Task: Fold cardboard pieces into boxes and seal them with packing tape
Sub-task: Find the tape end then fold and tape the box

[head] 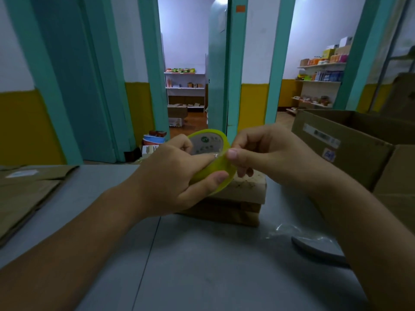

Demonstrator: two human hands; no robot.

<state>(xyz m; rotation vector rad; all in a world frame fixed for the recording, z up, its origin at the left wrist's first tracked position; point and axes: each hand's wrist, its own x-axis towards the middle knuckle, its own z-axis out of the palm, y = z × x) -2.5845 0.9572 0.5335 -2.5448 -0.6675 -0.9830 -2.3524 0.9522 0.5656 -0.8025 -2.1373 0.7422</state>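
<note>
My left hand (pixel 177 176) grips a yellow-green roll of packing tape (pixel 211 140) and holds it up over the grey table (pixel 202 265). My right hand (pixel 265 153) pinches the loose tape end at the roll's right edge between thumb and fingers. Right under the roll, a small folded cardboard box (pixel 242 198) lies on the table, its left part hidden by my left hand.
Flat cardboard pieces (pixel 24 194) lie at the table's left. A big open carton (pixel 350 140) stands at the right. A dark-handled tool and crumpled clear film (pixel 314 245) lie near my right forearm. Doorways and shelves are behind.
</note>
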